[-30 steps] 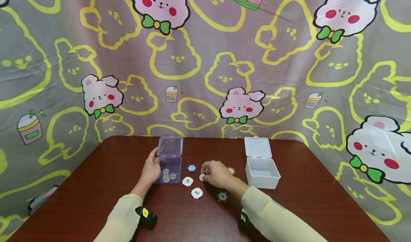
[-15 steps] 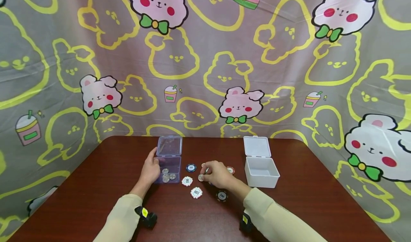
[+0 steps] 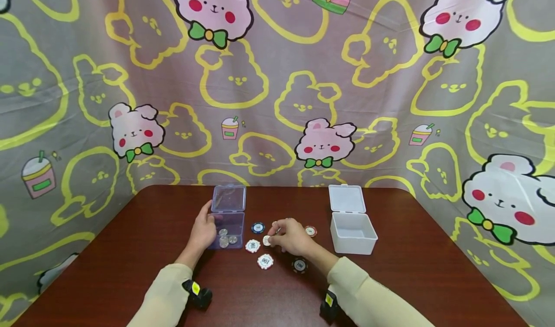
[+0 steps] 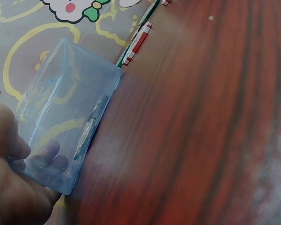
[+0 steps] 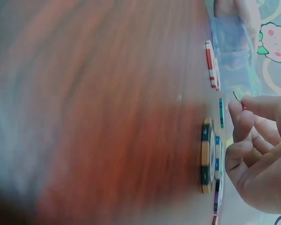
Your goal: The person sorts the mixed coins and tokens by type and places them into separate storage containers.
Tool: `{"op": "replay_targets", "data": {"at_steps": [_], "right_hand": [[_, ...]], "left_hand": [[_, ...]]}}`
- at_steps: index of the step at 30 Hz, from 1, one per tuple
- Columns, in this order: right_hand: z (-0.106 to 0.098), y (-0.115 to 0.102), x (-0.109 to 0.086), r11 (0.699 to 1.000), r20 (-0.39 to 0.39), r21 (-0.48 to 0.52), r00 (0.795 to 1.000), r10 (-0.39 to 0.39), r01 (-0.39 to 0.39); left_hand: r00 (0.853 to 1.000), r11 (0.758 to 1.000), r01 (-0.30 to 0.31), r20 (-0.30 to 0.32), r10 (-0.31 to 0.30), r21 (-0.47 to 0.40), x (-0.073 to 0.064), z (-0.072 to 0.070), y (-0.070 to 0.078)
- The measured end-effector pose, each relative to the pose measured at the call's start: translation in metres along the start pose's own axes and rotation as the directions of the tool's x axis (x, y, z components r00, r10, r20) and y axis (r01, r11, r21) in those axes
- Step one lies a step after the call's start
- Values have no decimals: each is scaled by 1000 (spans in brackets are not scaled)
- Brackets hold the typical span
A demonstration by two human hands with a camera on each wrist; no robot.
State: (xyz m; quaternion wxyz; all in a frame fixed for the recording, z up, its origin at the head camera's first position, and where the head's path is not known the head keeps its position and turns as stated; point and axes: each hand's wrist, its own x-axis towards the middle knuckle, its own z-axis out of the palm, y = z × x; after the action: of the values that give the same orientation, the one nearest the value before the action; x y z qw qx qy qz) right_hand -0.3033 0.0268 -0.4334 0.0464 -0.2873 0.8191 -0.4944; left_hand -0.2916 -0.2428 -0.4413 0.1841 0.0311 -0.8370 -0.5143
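Observation:
My left hand [image 3: 204,228] grips the left wall of a clear bluish plastic box [image 3: 236,221], whose hinged lid stands open at the back. Several silver coins [image 3: 223,241] lie on its floor; the left wrist view shows them edge-on through the wall. My right hand [image 3: 291,236] pinches a small silver coin [image 3: 266,240] between thumb and fingertips, just right of the box. In the right wrist view this coin [image 5: 237,96] is tilted and seen nearly edge-on. Two white chips [image 3: 253,245] marked 100 and a blue chip [image 3: 257,228] lie between box and right hand.
An open white plastic box [image 3: 353,235] stands on the right of the brown table [image 3: 260,298]. A black chip [image 3: 299,265] lies below my right hand, and a red-rimmed chip [image 3: 310,230] behind it. Other pieces are partly hidden under that hand. A patterned curtain [image 3: 269,124] hangs behind.
My right hand has shifted slightly left with the coin, uncovering more of the red-rimmed chip. My left hand keeps its hold on the clear box.

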Motion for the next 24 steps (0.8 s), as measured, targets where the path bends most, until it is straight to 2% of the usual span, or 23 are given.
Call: {"op": "replay_targets", "data": {"at_steps": [6, 14, 24], "right_hand": [[8, -3, 1, 992, 11, 129, 1000, 11, -13], [17, -16, 6, 955, -13, 269, 991, 133, -125], [30, -21, 16, 909, -4, 391, 988, 155, -141]], "left_hand": [[1000, 1000, 19, 17, -20, 10, -1, -2, 1], [1000, 1000, 18, 11, -18, 5, 0, -2, 0], [1000, 1000, 9, 4, -9, -1, 0, -1, 0]]}}
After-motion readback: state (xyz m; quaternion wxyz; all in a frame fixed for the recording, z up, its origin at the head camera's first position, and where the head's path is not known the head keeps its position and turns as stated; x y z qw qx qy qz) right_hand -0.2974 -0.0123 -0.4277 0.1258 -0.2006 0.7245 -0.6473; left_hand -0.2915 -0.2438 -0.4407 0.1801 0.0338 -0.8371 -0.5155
